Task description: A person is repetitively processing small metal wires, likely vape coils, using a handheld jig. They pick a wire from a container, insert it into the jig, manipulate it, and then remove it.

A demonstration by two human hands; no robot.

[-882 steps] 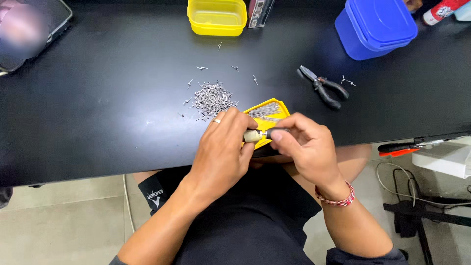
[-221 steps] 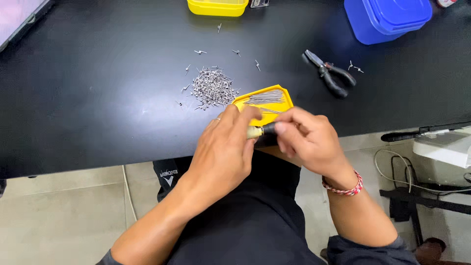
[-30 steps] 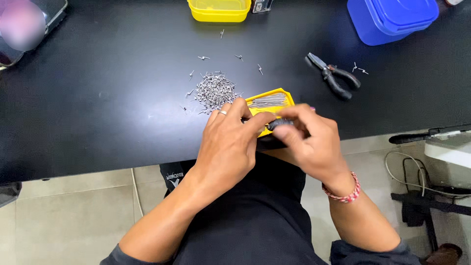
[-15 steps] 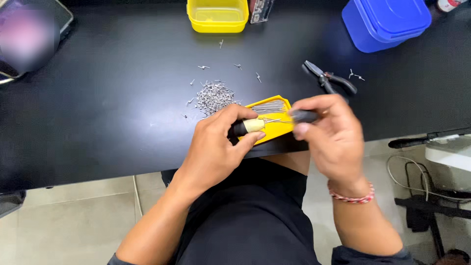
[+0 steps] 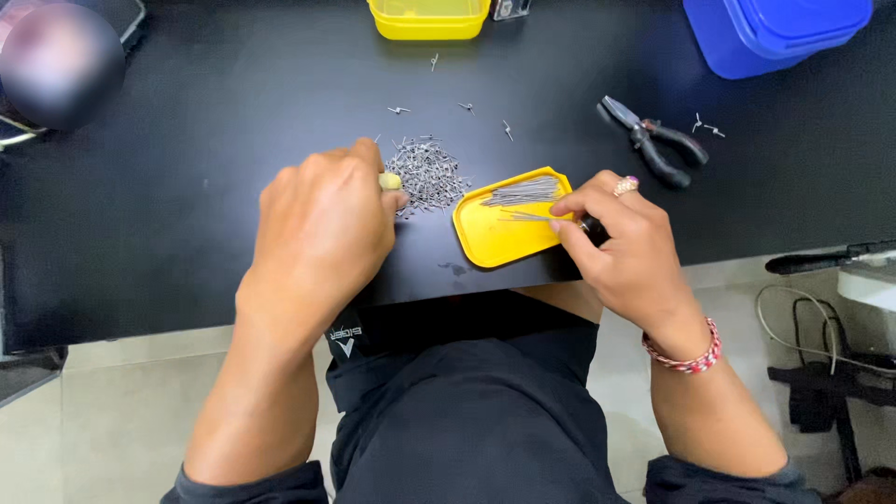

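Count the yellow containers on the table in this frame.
2. A yellow tray holding thin metal pins lies at the near edge, touched by the right hand. A yellow box sits at the far edge, partly cut off.

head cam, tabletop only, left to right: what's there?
Left hand → pile of small metal pins → yellow tray → right hand → pliers → blue tub.

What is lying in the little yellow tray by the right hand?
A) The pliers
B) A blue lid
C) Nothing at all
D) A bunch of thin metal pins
D: thin metal pins lie bunched in the yellow tray, beside the right hand.
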